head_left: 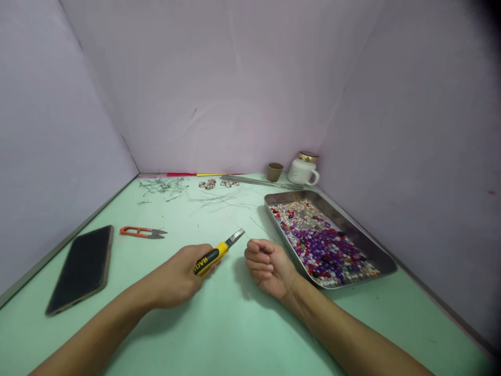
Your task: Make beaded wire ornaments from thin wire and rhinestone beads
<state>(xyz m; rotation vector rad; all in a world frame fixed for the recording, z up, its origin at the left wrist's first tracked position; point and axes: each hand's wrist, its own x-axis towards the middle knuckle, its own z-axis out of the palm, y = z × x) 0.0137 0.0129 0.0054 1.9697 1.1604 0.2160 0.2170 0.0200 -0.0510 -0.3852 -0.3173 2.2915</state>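
Note:
My left hand (180,274) is closed around the yellow and black handle of a pair of pliers (219,251), whose metal jaws point up and right. My right hand (268,265) is curled shut just right of the jaws, pinching a thin wire (256,227) that runs off toward the back. Both hands hover low over the green table (219,324). A metal tray (387,258) full of purple, red, white and dark beads lies directly to the right of my right hand.
A dark phone (82,269) lies at the left, with orange thread snips (141,232) behind it. Wire scraps (164,186), two small beaded pieces (207,184), straight wires (254,181), a brown cup (274,171) and a white lidded mug (303,169) sit near the back wall.

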